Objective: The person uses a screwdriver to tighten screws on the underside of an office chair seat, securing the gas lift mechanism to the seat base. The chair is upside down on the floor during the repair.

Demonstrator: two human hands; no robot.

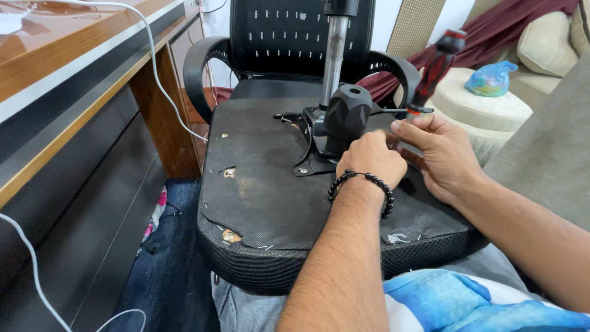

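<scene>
Lying upside down across the person's lap, the office chair seat [270, 184] shows its black underside, with a metal mounting plate [310, 144] and gas-lift column [334, 55] standing up from its middle. The left hand [370, 158], wearing a black bead bracelet [362, 181], is curled shut against the plate beside a dark plastic knob [347, 114]. The right hand [439, 154] is clamped on a red-and-black screwdriver [433, 67]; a wooden worktop [67, 67] stands to the left.

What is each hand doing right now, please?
Left hand: fist closed at the metal bracket; its contents cannot be told.
Right hand: closed on the red-and-black screwdriver.
</scene>
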